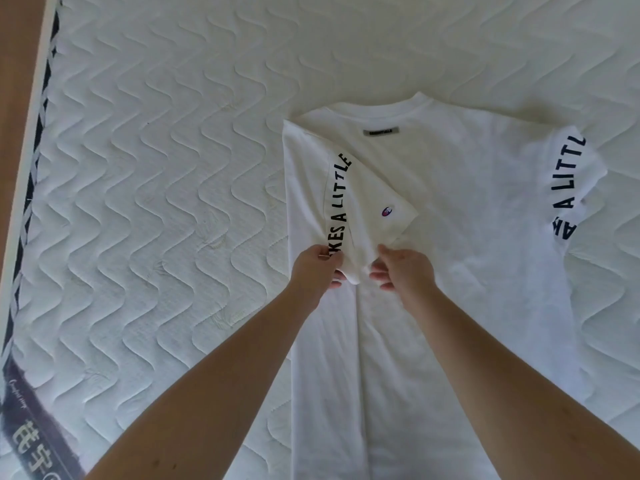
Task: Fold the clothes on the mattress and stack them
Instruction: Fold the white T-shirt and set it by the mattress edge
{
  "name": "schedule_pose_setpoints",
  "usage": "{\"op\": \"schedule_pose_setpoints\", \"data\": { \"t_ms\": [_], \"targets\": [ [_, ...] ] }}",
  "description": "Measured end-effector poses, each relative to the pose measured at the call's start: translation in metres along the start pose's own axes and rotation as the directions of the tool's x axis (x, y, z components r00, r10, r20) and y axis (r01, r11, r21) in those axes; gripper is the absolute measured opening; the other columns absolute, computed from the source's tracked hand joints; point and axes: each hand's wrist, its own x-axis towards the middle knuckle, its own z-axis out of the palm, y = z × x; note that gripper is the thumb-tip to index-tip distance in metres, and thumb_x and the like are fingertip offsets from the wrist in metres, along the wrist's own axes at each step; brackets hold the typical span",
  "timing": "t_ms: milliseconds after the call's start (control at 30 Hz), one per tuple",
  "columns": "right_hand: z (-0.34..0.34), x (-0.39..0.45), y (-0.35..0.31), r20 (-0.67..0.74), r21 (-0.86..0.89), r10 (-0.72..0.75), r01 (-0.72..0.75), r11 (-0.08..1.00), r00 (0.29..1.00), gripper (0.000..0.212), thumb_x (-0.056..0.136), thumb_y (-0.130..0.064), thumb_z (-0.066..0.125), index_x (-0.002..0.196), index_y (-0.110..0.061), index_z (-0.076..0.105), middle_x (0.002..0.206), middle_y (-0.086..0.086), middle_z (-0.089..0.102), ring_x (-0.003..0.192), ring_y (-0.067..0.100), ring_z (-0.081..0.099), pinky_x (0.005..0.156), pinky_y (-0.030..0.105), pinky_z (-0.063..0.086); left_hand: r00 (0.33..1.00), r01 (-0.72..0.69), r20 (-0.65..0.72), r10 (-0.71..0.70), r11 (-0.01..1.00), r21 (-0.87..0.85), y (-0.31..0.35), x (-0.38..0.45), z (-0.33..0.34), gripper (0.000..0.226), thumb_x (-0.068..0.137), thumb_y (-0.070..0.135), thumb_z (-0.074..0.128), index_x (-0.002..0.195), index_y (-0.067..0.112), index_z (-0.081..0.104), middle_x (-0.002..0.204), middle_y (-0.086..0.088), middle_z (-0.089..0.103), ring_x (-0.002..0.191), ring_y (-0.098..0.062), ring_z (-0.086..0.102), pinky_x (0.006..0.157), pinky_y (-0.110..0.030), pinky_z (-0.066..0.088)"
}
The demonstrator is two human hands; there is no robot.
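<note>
The left hand [313,270] pinches the folded-over sleeve [360,216] of the white T-shirt [460,209] between thumb and curled fingers, at the sleeve's lower left corner near the centre of the frame; the right hand [401,268] faces it just to the right, thumb on top of the cloth and fingers curled under the sleeve's hem, so both hands grasp the same flap and nearly touch. The sleeve lies turned in over the shirt's body, its black block lettering [337,206] running in a curve upward from the left hand, with a small red-and-blue logo patch [385,212] to the right of it. Both bare forearms reach in from the bottom edge and cover part of the shirt's lower body. The shirt lies flat, spread in the right half of the frame, collar toward the top with a grey neck label [381,130] below it; the other sleeve [571,181] stays spread out toward the right edge, carrying the same curved black lettering. The cloth looks like smooth, fairly thick cotton with soft creases where the hands gather it, and the folded left edge of the shirt forms a straight vertical line. Beneath is the mattress [156,150], white, quilted in wavy stitched rows. Its dark patterned border tape [33,161] runs down the left side, with a brown floor strip [17,64] beyond it in the upper left and a printed dark band [31,424] at the lower left. Wide stretches of bare quilting lie to the left of and above the shirt.
</note>
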Motion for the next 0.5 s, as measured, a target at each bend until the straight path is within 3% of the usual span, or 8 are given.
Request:
{"op": "schedule_pose_setpoints", "data": {
  "t_ms": [100, 167, 233, 300, 367, 433, 500],
  "targets": [
    [-0.006, 0.01, -0.017, -0.108, 0.126, -0.013, 0.027, 0.992, 0.994, 0.019, 0.094, -0.036, 0.061, 0.087, -0.018, 0.063, 0.08, 0.005, 0.073, 0.055, 0.016, 0.071, 0.045, 0.023, 0.05, 0.998, 0.054, 0.011, -0.054, 0.998, -0.03, -0.002, -0.002, 0.001, 0.02, 0.096, 0.014, 0.045, 0.104, 0.011, 0.063, 0.089, -0.005, 0.069, 0.066, -0.014, 0.07, 0.06, -0.023, 0.058],
    [-0.008, 0.017, -0.027, -0.16, 0.153, -0.013, 0.038, 0.987, 0.987, 0.02, 0.091, -0.035, 0.065, 0.097, -0.017, 0.06, 0.087, 0.005, 0.07, 0.048, 0.013, 0.067, 0.041, 0.021, 0.047, 0.994, 0.091, -0.056, -0.093, 0.995, -0.034, -0.003, -0.001, 0.0, 0.027, 0.096, 0.016, 0.038, 0.108, 0.015, 0.062, 0.099, -0.004, 0.066, 0.078, -0.019, 0.069, 0.065, -0.027, 0.059],
    [-0.009, 0.022, -0.034, -0.202, 0.198, 0.0, 0.04, 0.979, 0.979, 0.034, 0.088, -0.034, 0.069, 0.111, -0.019, 0.05, 0.092, 0.0, 0.063, 0.045, 0.011, 0.063, 0.039, 0.019, 0.045, 0.983, 0.114, -0.137, -0.124, 0.991, -0.073, -0.004, 0.002, -0.001, 0.029, 0.097, 0.023, 0.037, 0.113, 0.015, 0.06, 0.108, -0.003, 0.063, 0.094, -0.026, 0.066, 0.061, -0.029, 0.058],
    [-0.008, 0.027, -0.04, -0.246, 0.198, -0.027, 0.078, 0.977, 0.969, 0.044, 0.086, -0.035, 0.072, 0.117, -0.021, 0.044, 0.09, -0.007, 0.055, 0.047, 0.011, 0.062, 0.041, 0.021, 0.045, 0.972, 0.065, -0.222, -0.072, 0.997, -0.039, -0.003, 0.005, 0.001, 0.028, 0.096, 0.041, 0.041, 0.105, 0.019, 0.057, 0.102, 0.001, 0.061, 0.094, -0.024, 0.063, 0.057, -0.03, 0.056],
    [-0.007, 0.034, -0.043, -0.239, 0.108, -0.07, 0.099, 0.989, 0.969, 0.043, 0.085, -0.036, 0.072, 0.117, -0.017, 0.052, 0.083, -0.009, 0.053, 0.051, 0.013, 0.062, 0.045, 0.023, 0.042, 0.957, -0.013, -0.288, 0.04, 0.995, 0.096, -0.002, 0.009, 0.004, 0.033, 0.09, 0.056, 0.05, 0.095, 0.023, 0.052, 0.09, 0.009, 0.059, 0.081, -0.011, 0.06, 0.058, -0.028, 0.051],
    [-0.007, 0.04, -0.046, -0.2, 0.044, -0.072, 0.082, 0.996, 0.977, 0.033, 0.084, -0.034, 0.071, 0.109, -0.014, 0.063, 0.077, -0.005, 0.058, 0.051, 0.012, 0.062, 0.045, 0.023, 0.039, 0.945, -0.041, -0.305, 0.118, 0.968, 0.246, -0.001, 0.015, 0.006, 0.029, 0.088, 0.048, 0.061, 0.097, 0.022, 0.052, 0.084, 0.013, 0.057, 0.075, -0.004, 0.056, 0.054, -0.022, 0.042],
    [-0.01, 0.045, -0.048, -0.209, 0.017, -0.093, 0.099, 0.995, 0.974, 0.023, 0.083, -0.03, 0.071, 0.1, -0.015, 0.066, 0.075, -0.001, 0.062, 0.046, 0.007, 0.06, 0.048, 0.024, 0.04, 0.954, -0.026, -0.279, 0.109, 0.958, 0.286, -0.003, 0.021, 0.006, 0.016, 0.089, 0.032, 0.064, 0.097, 0.023, 0.054, 0.082, 0.014, 0.057, 0.078, -0.009, 0.058, 0.054, -0.019, 0.038]
  ]
}}
